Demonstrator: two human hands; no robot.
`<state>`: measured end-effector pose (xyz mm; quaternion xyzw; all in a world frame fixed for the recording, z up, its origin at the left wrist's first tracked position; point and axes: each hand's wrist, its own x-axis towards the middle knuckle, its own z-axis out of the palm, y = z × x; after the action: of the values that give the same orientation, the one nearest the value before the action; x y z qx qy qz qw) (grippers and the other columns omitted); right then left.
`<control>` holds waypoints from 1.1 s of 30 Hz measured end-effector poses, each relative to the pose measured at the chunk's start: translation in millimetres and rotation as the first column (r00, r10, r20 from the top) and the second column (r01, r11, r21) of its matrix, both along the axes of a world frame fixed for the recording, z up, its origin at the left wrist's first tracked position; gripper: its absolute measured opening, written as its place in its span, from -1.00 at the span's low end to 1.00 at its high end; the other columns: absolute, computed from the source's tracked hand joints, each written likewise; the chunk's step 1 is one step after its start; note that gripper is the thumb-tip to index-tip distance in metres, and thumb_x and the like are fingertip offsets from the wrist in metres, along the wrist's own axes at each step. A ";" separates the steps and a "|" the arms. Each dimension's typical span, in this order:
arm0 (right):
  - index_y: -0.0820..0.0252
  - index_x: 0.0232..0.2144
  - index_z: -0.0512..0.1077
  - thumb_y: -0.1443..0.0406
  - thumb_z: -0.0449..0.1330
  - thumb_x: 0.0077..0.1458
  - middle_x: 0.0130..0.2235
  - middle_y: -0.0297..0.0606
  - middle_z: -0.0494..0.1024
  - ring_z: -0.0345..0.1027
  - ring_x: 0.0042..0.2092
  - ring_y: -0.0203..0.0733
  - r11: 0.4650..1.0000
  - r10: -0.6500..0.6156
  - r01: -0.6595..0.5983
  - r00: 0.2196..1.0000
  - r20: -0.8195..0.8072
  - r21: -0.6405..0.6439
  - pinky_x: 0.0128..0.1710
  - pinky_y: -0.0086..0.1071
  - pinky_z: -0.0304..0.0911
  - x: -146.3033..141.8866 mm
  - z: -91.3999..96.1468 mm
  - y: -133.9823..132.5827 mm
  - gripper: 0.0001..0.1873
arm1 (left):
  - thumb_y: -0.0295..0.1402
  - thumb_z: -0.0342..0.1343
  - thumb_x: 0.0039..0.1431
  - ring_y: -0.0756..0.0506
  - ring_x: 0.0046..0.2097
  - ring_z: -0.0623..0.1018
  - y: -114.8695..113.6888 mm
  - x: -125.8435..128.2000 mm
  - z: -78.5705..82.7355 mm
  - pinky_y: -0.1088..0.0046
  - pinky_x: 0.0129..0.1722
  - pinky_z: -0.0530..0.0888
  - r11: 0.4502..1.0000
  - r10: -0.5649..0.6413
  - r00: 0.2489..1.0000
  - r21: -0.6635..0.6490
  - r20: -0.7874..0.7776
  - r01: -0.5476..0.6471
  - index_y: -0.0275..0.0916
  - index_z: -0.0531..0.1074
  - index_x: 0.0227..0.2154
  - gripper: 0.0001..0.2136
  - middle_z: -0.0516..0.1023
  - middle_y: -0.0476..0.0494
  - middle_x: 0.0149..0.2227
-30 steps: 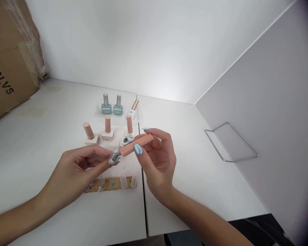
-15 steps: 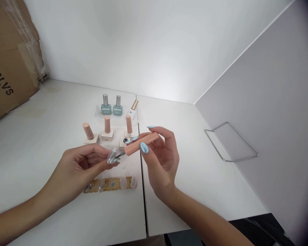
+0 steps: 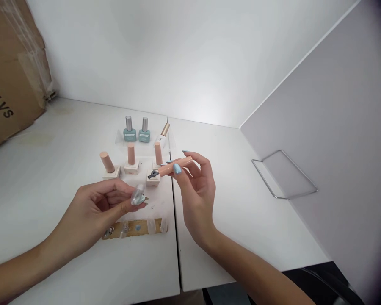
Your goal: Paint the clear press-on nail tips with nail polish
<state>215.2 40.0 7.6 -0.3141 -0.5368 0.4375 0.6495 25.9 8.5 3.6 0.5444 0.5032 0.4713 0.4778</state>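
A clear false nail (image 3: 137,195) is pinched between the thumb and fingers of my left hand (image 3: 97,212). My right hand (image 3: 198,190) grips the peach cap of a nail polish brush (image 3: 175,166). Its grey-coated bristles point left, over or beside the mouth of an open white polish bottle (image 3: 153,179); whether they touch the rim I cannot tell. Below my left hand lies a tan strip (image 3: 137,228) that bears several clear false nails, with a bluish spot at its middle.
Several peach-capped bottles (image 3: 106,162) stand behind my hands. Farther back are two teal bottles (image 3: 130,132) and a tilted white bottle with a gold cap (image 3: 163,134). A cardboard box (image 3: 12,80) is at the left, a metal wire frame (image 3: 285,173) at the right. A dark seam divides the white table (image 3: 241,212).
My right hand has lifted the brush off the false nail and moved it up and away, to the open bottle's mouth. My left hand has barely moved, still holding the nail.
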 end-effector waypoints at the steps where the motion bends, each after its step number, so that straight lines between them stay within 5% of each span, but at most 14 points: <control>1: 0.00 -0.07 0.34 0.34 0.22 0.34 -0.38 -0.46 0.67 0.65 -0.01 -0.19 1.000 0.001 -0.001 1.000 -0.004 0.008 0.17 -0.03 0.50 -0.3 0.2 -0.3 -0.83 | -0.27 0.42 0.06 -0.05 -0.39 0.74 0.2 -0.4 0.1 0.60 -0.34 0.69 1.000 -0.003 1.000 -0.003 0.005 0.003 -0.06 0.66 -0.49 -0.92 0.72 0.06 -0.48; 7: -0.01 -0.06 0.35 0.41 0.19 0.31 -0.33 -0.48 0.67 0.64 -0.21 -0.26 0.989 0.045 -0.038 0.998 -0.047 0.143 0.16 -0.01 0.53 -1.3 3.3 -1.8 -0.77 | -0.32 0.43 0.05 -0.05 -0.36 0.77 1.3 -3.1 2.6 0.65 -0.32 0.67 0.999 -0.047 0.997 -0.016 0.067 0.048 -0.06 0.65 -0.50 -0.91 0.73 0.10 -0.47; 13: -0.03 -0.07 0.35 0.39 0.19 0.29 -0.40 -0.47 0.64 0.62 -0.23 -0.20 0.991 0.003 0.006 0.998 -0.060 0.136 0.11 0.06 0.56 -2.2 3.5 -0.3 -0.77 | -0.31 0.44 0.06 -0.10 -0.34 0.77 1.6 -4.5 4.1 0.53 -0.28 0.72 0.999 -0.048 0.996 0.021 0.071 0.047 -0.06 0.66 -0.46 -0.93 0.75 0.04 -0.44; 18: -0.05 -0.05 0.31 0.34 0.19 0.30 -0.38 -0.45 0.65 0.64 -0.20 -0.16 0.992 -0.026 0.026 1.000 -0.002 0.122 0.08 0.10 0.57 -0.2 1.7 -0.5 -0.78 | -0.19 0.41 0.11 -0.09 -0.43 0.71 -1.9 -6.4 2.5 0.55 -0.45 0.67 0.988 0.078 0.991 0.137 -0.105 -0.063 -0.06 0.67 -0.43 -0.89 0.75 -0.01 -0.43; 23: -0.05 -0.05 0.32 0.32 0.20 0.31 -0.35 -0.45 0.63 0.64 -0.18 -0.17 0.994 -0.010 0.011 1.000 -0.009 0.110 0.12 0.10 0.57 1.6 3.4 -1.1 -0.79 | -0.22 0.39 0.12 -0.08 -0.39 0.73 -9.0 -8.7 -1.8 0.53 -0.38 0.69 0.945 0.215 0.951 0.291 -0.222 -0.146 0.00 0.69 -0.39 -0.95 0.77 0.07 -0.38; 33: -0.05 -0.03 0.35 0.31 0.23 0.31 -0.36 -0.42 0.60 0.62 -0.26 -0.17 0.986 -0.053 0.045 0.998 0.041 0.162 -0.15 -0.09 0.62 2.3 4.2 -4.6 -0.78 | -0.27 0.39 0.15 -0.09 -0.27 0.75 -12.7 -7.6 -0.2 0.55 -0.32 0.69 0.924 0.246 0.935 0.353 -0.256 -0.146 0.11 0.73 -0.31 -0.92 0.79 0.14 -0.27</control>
<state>217.5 35.4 11.9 -0.2833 -0.5770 0.3694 0.6711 18.3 -4.2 3.4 0.6268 0.5357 0.5077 0.2497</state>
